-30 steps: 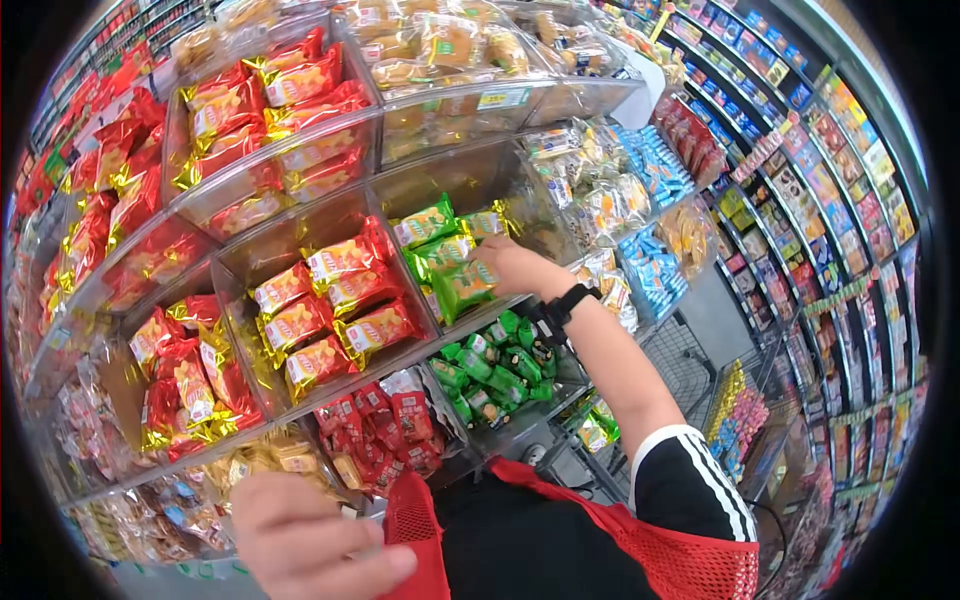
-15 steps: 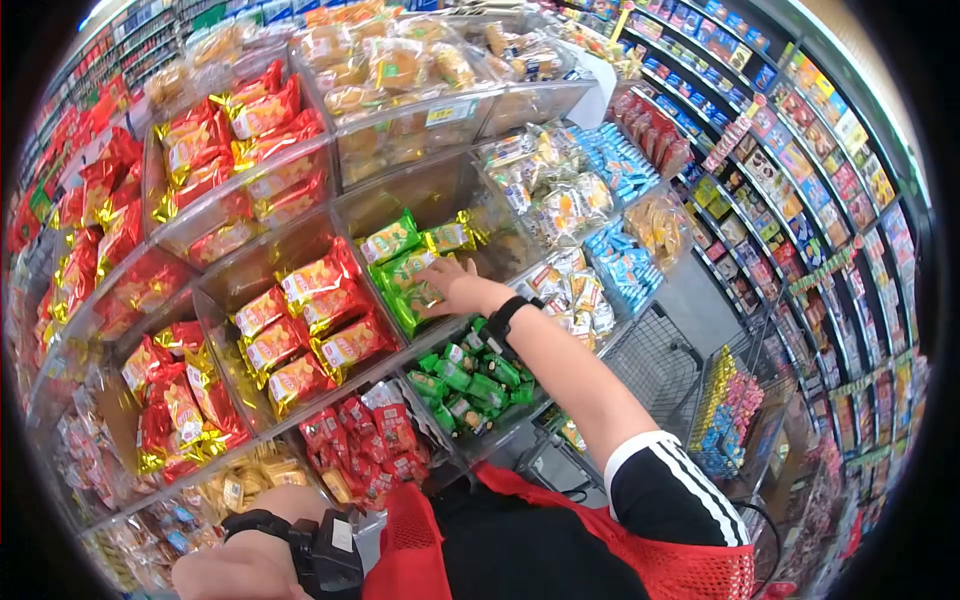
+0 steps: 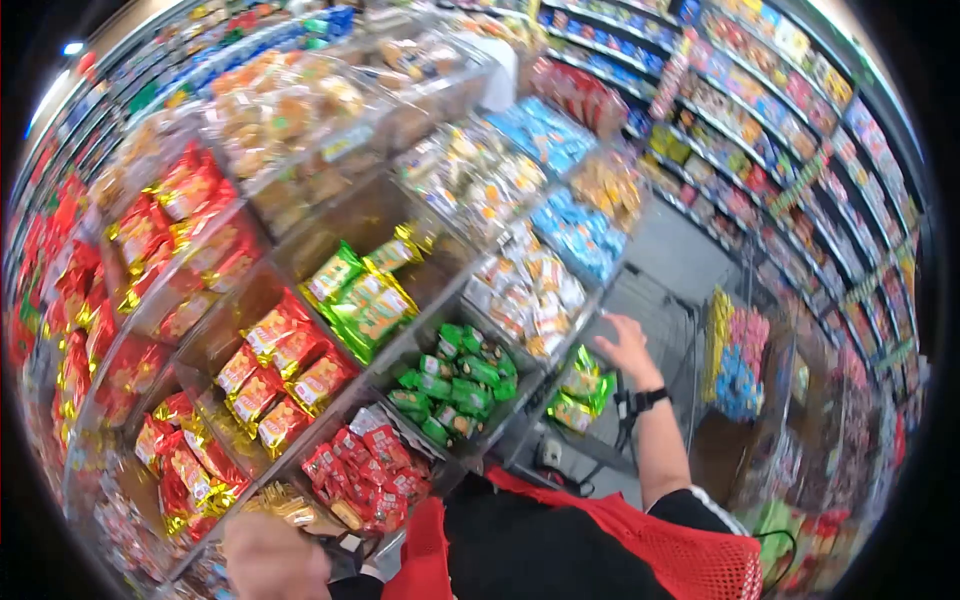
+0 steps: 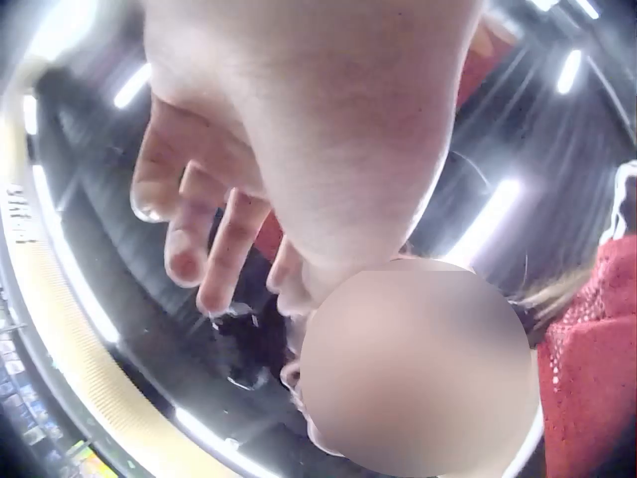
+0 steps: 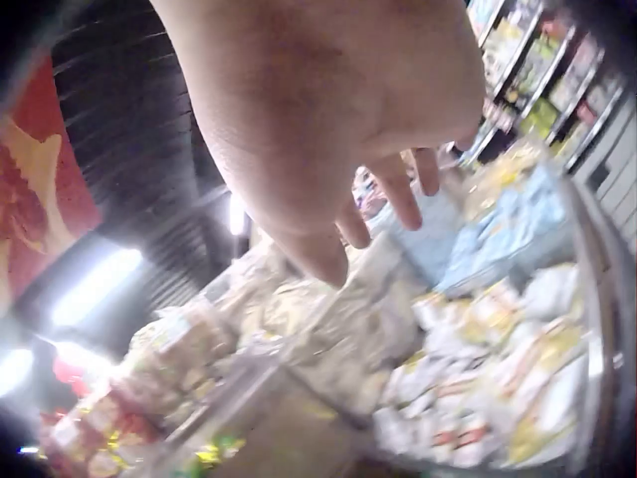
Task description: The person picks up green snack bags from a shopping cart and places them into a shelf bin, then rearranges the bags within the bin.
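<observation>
My right hand [image 3: 628,350] is over the shopping cart, its fingers spread and holding nothing. Just left of it, green and yellow snack packets [image 3: 580,390] lie in the cart. The right wrist view shows that palm [image 5: 328,110] from below, fingers apart. At the lower left, my left hand [image 3: 275,558] is blurred in front of the bins. Seen close in the left wrist view, its fingers are loosely extended with nothing between them. Larger green packets [image 3: 368,310] sit in a clear-walled bin left of the right hand.
Clear-walled bins hold red packets [image 3: 268,375], small red packs [image 3: 368,465], small green packs [image 3: 458,385], white packets [image 3: 528,290] and blue packets [image 3: 580,232]. Stocked shelves [image 3: 770,130] curve along the right. Another display with pink and blue goods [image 3: 742,365] stands beyond the cart.
My right hand has left the bin of green packets and moved right, over the cart. The head view has turned to the right. The left hand stays low at the left.
</observation>
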Tool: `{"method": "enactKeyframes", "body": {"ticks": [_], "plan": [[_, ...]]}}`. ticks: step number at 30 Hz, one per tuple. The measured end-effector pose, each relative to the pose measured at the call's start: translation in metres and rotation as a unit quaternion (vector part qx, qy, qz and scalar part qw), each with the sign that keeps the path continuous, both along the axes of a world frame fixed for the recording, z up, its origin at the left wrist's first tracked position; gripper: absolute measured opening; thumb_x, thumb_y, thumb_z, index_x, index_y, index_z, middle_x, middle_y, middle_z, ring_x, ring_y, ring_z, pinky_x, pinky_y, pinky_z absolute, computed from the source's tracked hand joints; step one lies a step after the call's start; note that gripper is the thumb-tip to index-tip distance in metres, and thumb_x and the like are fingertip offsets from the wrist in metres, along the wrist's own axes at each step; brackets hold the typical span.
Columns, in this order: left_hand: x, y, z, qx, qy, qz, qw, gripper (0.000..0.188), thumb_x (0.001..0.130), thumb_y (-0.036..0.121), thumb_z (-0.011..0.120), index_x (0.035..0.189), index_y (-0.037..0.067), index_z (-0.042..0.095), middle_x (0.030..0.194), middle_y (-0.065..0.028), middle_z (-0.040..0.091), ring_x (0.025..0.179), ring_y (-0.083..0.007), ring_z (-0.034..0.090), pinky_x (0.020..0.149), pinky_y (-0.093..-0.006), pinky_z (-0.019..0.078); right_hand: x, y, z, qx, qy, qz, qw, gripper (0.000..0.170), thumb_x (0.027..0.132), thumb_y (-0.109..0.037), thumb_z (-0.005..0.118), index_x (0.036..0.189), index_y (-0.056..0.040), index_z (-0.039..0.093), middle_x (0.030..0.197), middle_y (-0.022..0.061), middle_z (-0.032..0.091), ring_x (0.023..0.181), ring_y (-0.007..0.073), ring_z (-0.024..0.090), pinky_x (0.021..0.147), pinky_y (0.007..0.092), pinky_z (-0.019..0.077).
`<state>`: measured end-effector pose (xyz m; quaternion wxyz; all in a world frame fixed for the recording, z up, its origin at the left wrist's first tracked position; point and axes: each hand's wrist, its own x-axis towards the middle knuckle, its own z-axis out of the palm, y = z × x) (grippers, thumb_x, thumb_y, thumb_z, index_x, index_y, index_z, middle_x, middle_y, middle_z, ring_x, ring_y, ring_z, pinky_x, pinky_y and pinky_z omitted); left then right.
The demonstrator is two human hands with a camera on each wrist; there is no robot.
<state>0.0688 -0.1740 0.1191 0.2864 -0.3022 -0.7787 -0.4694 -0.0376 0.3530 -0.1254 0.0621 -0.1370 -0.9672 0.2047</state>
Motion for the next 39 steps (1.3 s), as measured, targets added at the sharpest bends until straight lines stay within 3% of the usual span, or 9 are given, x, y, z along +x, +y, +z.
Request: {"method": "enactKeyframes", "body": {"ticks": [2, 4, 10, 17, 25, 28, 31, 35, 39], "plan": [[-0.022, 0.000, -0.024, -0.050, -0.127, -0.055, 0.989, 0.041, 0.085, 0.031, 0.060, 0.114, 0.004, 0.054, 0.081, -0.0095, 0.056, 0.061, -0.0179, 0.052, 0.052, -0.0290, 0.0383, 0.040, 0.038, -0.022, 0.024, -0.097, -0.037, 0.994, 0.058, 0.075, -0.036, 0.073, 0.128, -0.0193, 0.055, 0.131, 0.0088, 0.054, 0.126, 0.0307, 0.044, 0.102, 0.0502, 0.0317], [-0.047, 0.024, -0.084, 0.194, -0.317, -0.096, 0.923, 0.063, 0.082, 0.039, 0.070, 0.124, -0.002, 0.049, 0.081, -0.0083, 0.060, 0.060, -0.0133, 0.051, 0.053, -0.0242, 0.0364, 0.069, 0.057, -0.040, 0.027, -0.180, -0.042, 0.982, 0.062, 0.073, -0.039, 0.074, 0.129, -0.0200, 0.055, 0.132, 0.0083, 0.054, 0.127, 0.0306, 0.044, 0.101, 0.0509, 0.0317], [-0.076, 0.044, -0.221, 0.297, -0.574, -0.099, 0.757, 0.036, 0.098, 0.020, 0.048, 0.128, 0.000, 0.049, 0.089, -0.0044, 0.058, 0.066, -0.0078, 0.046, 0.057, -0.0190, 0.0366, 0.082, 0.057, -0.106, -0.036, -0.258, 0.034, 0.965, 0.080, 0.065, -0.043, 0.078, 0.135, -0.0188, 0.049, 0.130, 0.0106, 0.054, 0.125, 0.0334, 0.044, 0.098, 0.0555, 0.0371], [-0.063, 0.068, -0.241, 0.347, -0.602, -0.079, 0.715, 0.035, 0.098, 0.018, 0.048, 0.130, 0.003, 0.048, 0.090, -0.0036, 0.058, 0.066, -0.0070, 0.049, 0.056, -0.0203, 0.0384, 0.049, 0.049, -0.164, -0.012, -0.297, 0.028, 0.954, 0.089, 0.062, -0.033, 0.082, 0.138, -0.0141, 0.042, 0.131, 0.0109, 0.053, 0.126, 0.0315, 0.045, 0.101, 0.0613, 0.0331], [-0.051, 0.056, -0.239, 0.355, -0.601, -0.066, 0.713, 0.032, 0.097, 0.017, 0.048, 0.126, 0.004, 0.050, 0.092, -0.0028, 0.061, 0.067, -0.0064, 0.050, 0.059, -0.0207, 0.0400, 0.042, 0.040, -0.199, 0.104, -0.285, 0.049, 0.952, 0.065, 0.064, -0.029, 0.079, 0.122, -0.0132, 0.054, 0.111, 0.0102, 0.064, 0.109, 0.0300, 0.060, 0.092, 0.0583, 0.0427], [-0.050, 0.041, -0.237, 0.378, -0.578, -0.055, 0.721, 0.032, 0.097, 0.018, 0.049, 0.126, 0.004, 0.052, 0.092, -0.0025, 0.061, 0.067, -0.0063, 0.050, 0.060, -0.0204, 0.0401, 0.043, 0.061, -0.174, 0.094, -0.293, 0.021, 0.951, 0.055, 0.062, -0.034, 0.078, 0.110, -0.0136, 0.061, 0.109, 0.0117, 0.066, 0.104, 0.0322, 0.063, 0.085, 0.0507, 0.0490], [-0.050, 0.022, -0.236, 0.375, -0.566, -0.057, 0.732, 0.033, 0.098, 0.021, 0.047, 0.127, 0.004, 0.050, 0.094, -0.0028, 0.059, 0.072, -0.0076, 0.050, 0.062, -0.0213, 0.0428, 0.044, 0.071, -0.074, 0.072, -0.298, -0.040, 0.951, 0.058, 0.058, -0.030, 0.078, 0.109, -0.0080, 0.064, 0.102, 0.0164, 0.068, 0.097, 0.0346, 0.065, 0.082, 0.0434, 0.0521], [-0.049, -0.002, -0.244, 0.418, -0.547, -0.036, 0.724, 0.034, 0.097, 0.020, 0.049, 0.126, 0.005, 0.051, 0.092, -0.0033, 0.062, 0.067, -0.0061, 0.051, 0.059, -0.0213, 0.0412, 0.008, 0.006, 0.113, -0.110, -0.008, 0.032, 0.993, 0.056, 0.061, -0.009, 0.069, 0.115, -0.0002, 0.056, 0.100, 0.0124, 0.064, 0.095, 0.0215, 0.061, 0.087, 0.0324, 0.0467], [-0.047, -0.022, -0.250, 0.438, -0.528, -0.043, 0.727, 0.033, 0.097, 0.021, 0.048, 0.126, 0.005, 0.051, 0.094, -0.0034, 0.062, 0.069, -0.0061, 0.050, 0.060, -0.0212, 0.0409, -0.071, -0.092, 0.153, -0.015, 0.118, 0.167, 0.979, 0.066, 0.064, -0.010, 0.075, 0.125, 0.0006, 0.050, 0.120, 0.0200, 0.057, 0.113, 0.0312, 0.057, 0.096, 0.0372, 0.0449]]}}
